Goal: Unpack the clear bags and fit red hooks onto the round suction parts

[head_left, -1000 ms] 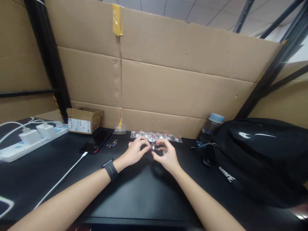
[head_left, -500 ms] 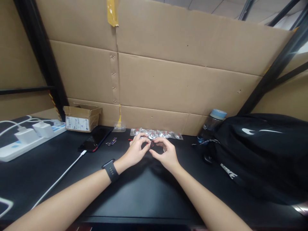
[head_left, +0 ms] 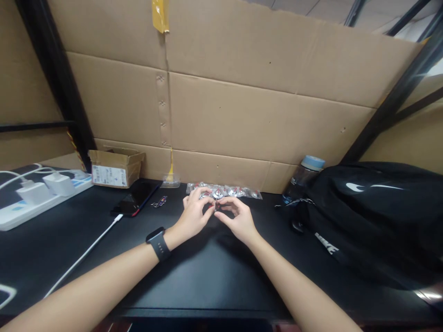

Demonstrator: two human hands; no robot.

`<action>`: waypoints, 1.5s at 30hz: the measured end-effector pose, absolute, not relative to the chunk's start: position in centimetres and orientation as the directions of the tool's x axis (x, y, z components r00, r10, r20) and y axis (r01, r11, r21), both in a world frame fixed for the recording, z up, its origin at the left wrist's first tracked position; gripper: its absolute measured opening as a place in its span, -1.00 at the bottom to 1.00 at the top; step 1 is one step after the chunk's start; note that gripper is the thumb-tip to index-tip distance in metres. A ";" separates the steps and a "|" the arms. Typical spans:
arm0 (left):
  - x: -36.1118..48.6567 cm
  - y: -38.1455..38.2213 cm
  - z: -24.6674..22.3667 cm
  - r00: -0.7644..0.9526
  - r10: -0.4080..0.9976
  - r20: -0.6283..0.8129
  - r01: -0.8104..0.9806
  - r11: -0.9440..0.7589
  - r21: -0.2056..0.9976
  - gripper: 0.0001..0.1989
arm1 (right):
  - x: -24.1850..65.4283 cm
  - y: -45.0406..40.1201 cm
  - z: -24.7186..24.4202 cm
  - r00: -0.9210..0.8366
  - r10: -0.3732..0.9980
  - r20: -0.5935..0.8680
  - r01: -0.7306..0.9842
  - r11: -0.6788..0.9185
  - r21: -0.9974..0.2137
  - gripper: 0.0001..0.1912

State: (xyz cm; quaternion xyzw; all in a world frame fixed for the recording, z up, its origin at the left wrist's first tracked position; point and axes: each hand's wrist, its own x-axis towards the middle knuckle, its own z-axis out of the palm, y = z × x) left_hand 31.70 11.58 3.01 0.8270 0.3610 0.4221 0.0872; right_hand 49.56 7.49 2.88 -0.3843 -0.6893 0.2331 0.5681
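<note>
Left hand: the left hand sits at the centre of the frame, just above the desk, fingers curled and tips pinched on a small part; a dark watch is on its wrist.
Right hand: the right hand meets the left from the right, thumb and forefinger closed on the same part, other fingers arched above it.
Part: small, dark with a glint, held between both hands' fingertips at mid-frame, just below the bags; too small to tell its exact form.
Bags: a row of clear bags with silver and red pieces lies along the foot of the cardboard wall, just above the hands.
Phone: a dark phone lies left of centre, with a white cable running from it toward the lower left.
Trinket: a small metal trinket lies between phone and left hand.
Box: an open carton stands at the left against the wall.
Power strip: a white strip with chargers fills the left edge.
Bottle: a dark bottle with a pale blue cap stands right of centre.
Backpack: a black backpack fills the right side, touching the bottle's side.
</note>
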 end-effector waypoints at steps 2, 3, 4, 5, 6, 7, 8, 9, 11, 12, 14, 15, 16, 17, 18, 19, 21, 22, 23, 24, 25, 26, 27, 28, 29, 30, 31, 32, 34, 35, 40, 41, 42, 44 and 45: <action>31.8 11.3 3.0 0.379 0.640 0.669 0.552 -0.736 0.391 -0.88 | 49.5 7.5 2.8 -0.045 0.813 0.580 0.242 0.572 -0.784 -0.69; 31.8 11.3 3.0 0.382 0.625 0.681 0.561 -0.742 0.366 -0.88 | 49.5 7.5 2.8 -0.041 0.826 0.563 0.226 0.556 -0.800 -0.69; 31.8 11.3 3.0 0.387 0.611 0.690 0.567 -0.748 0.345 -0.88 | 49.6 7.5 2.8 -0.038 0.838 0.544 0.209 0.539 -0.816 -0.69; 31.8 11.3 2.9 0.394 0.601 0.695 0.570 -0.753 0.328 -0.88 | 49.6 7.5 2.7 -0.036 0.849 0.526 0.195 0.523 -0.830 -0.70; 31.9 11.3 2.9 0.400 0.594 0.698 0.572 -0.757 0.316 -0.89 | 49.6 7.4 2.7 -0.035 0.857 0.513 0.188 0.510 -0.839 -0.70; 31.9 11.3 2.9 0.404 0.590 0.699 0.574 -0.759 0.309 -0.89 | 49.7 7.4 2.8 -0.032 0.862 0.507 0.193 0.503 -0.843 -0.70; 31.8 11.4 2.9 0.403 0.589 0.701 0.577 -0.758 0.305 -0.90 | 49.8 7.4 2.8 -0.029 0.862 0.506 0.210 0.500 -0.840 -0.70; 31.8 11.4 3.0 0.398 0.590 0.702 0.581 -0.755 0.305 -0.90 | 49.9 7.4 2.8 -0.026 0.859 0.512 0.237 0.503 -0.832 -0.71; 31.7 11.4 3.1 0.384 0.598 0.704 0.590 -0.745 0.311 -0.90 | 50.0 7.4 2.9 -0.023 0.848 0.529 0.294 0.512 -0.807 -0.74; 31.7 11.4 3.1 0.379 0.602 0.703 0.593 -0.741 0.316 -0.90 | 50.1 7.3 2.9 -0.023 0.844 0.537 0.315 0.516 -0.797 -0.76; 31.6 11.5 3.1 0.373 0.609 0.700 0.596 -0.735 0.322 -0.91 | 50.1 7.3 2.9 -0.029 0.838 0.545 0.333 0.522 -0.785 -0.79; 31.6 11.5 3.1 0.372 0.611 0.699 0.597 -0.734 0.324 -0.91 | 50.1 7.3 2.9 -0.033 0.836 0.548 0.336 0.526 -0.781 -0.81; 31.6 11.4 3.0 0.374 0.612 0.697 0.597 -0.734 0.324 -0.91 | 50.1 7.3 2.9 -0.034 0.833 0.552 0.341 0.529 -0.777 -0.82; 31.6 11.4 3.0 0.379 0.612 0.694 0.596 -0.735 0.323 -0.91 | 50.1 7.3 2.9 -0.030 0.829 0.558 0.348 0.532 -0.772 -0.83; 31.7 11.4 2.9 0.385 0.612 0.691 0.594 -0.737 0.322 -0.91 | 50.1 7.3 2.9 -0.023 0.825 0.565 0.357 0.534 -0.766 -0.84; 31.7 11.4 2.8 0.392 0.613 0.686 0.591 -0.740 0.323 -0.91 | 50.1 7.3 2.8 -0.013 0.820 0.572 0.371 0.535 -0.759 -0.85; 31.8 11.4 2.8 0.414 0.615 0.671 0.581 -0.746 0.325 -0.91 | 50.1 7.3 2.8 0.005 0.811 0.584 0.411 0.531 -0.741 -0.85; 31.8 11.4 2.9 0.421 0.618 0.663 0.576 -0.747 0.331 -0.90 | 50.2 7.3 2.9 0.008 0.809 0.588 0.435 0.527 -0.730 -0.84; 31.8 11.4 2.9 0.423 0.626 0.656 0.570 -0.746 0.344 -0.88 | 50.3 7.3 2.9 0.007 0.807 0.590 0.462 0.521 -0.718 -0.84; 31.8 11.4 3.0 0.420 0.635 0.649 0.564 -0.742 0.361 -0.86 | 50.3 7.3 2.9 0.003 0.807 0.591 0.490 0.514 -0.704 -0.83; 31.7 11.4 3.0 0.418 0.644 0.640 0.557 -0.739 0.379 -0.82 | 50.4 7.2 3.0 -0.004 0.807 0.591 0.517 0.507 -0.689 -0.82; 31.7 11.5 3.0 0.422 0.651 0.631 0.551 -0.737 0.392 -0.79 | 50.5 7.2 3.0 -0.012 0.807 0.590 0.543 0.501 -0.674 -0.81; 31.7 11.5 3.0 0.435 0.654 0.619 0.549 -0.738 0.393 -0.76 | 50.5 7.2 3.1 -0.022 0.809 0.588 0.566 0.495 -0.660 -0.80; 31.6 11.6 2.9 0.460 0.651 0.604 0.549 -0.743 0.383 -0.75 | 50.5 7.2 3.1 -0.034 0.811 0.585 0.586 0.490 -0.645 -0.79; 31.6 11.7 2.7 0.494 0.646 0.582 0.553 -0.750 0.363 -0.74 | 50.6 7.2 3.1 -0.045 0.812 0.581 0.604 0.486 -0.632 -0.78; 31.6 11.8 2.5 0.530 0.642 0.555 0.557 -0.756 0.343 -0.73 | 50.6 7.2 3.2 -0.056 0.813 0.579 0.622 0.482 -0.617 -0.77; 31.6 11.9 2.2 0.564 0.639 0.523 0.559 -0.761 0.329 -0.73 | 50.6 7.2 3.1 -0.069 0.813 0.578 0.640 0.480 -0.599 -0.77; 31.5 12.0 2.0 0.592 0.639 0.491 0.558 -0.765 0.322 -0.72 | 50.7 7.3 3.1 -0.085 0.811 0.579 0.661 0.481 -0.576 -0.77; 31.4 12.3 1.7 0.636 0.637 0.436 0.552 -0.770 0.321 -0.72 | 50.7 7.3 3.1 -0.123 0.804 0.582 0.705 0.483 -0.520 -0.76; 31.3 12.4 1.6 0.649 0.636 0.418 0.548 -0.772 0.322 -0.72 | 50.8 7.3 3.0 -0.142 0.801 0.581 0.724 0.485 -0.490 -0.75; 30.8 13.0 1.5 0.665 0.660 0.350 0.563 -0.751 0.346 -0.70 | 50.9 7.4 2.7 -0.199 0.793 0.575 0.782 0.482 -0.395 -0.78; 30.8 13.1 1.5 0.664 0.668 0.336 0.569 -0.743 0.352 -0.70 | 50.9 7.5 2.6 -0.207 0.792 0.574 0.787 0.484 -0.384 -0.79; 30.7 13.2 1.4 0.665 0.674 0.322 0.574 -0.737 0.358 -0.69 | 50.9 7.5 2.6 -0.213 0.791 0.573 0.790 0.485 -0.376 -0.79; 30.6 13.4 1.2 0.671 0.679 0.298 0.578 -0.731 0.363 -0.67 | 50.9 7.6 2.4 -0.216 0.791 0.572 0.793 0.484 -0.370 -0.80; 30.5 13.6 1.1 0.675 0.678 0.291 0.577 -0.731 0.365 -0.67 | 50.9 7.6 2.4 -0.216 0.792 0.571 0.794 0.483 -0.369 -0.81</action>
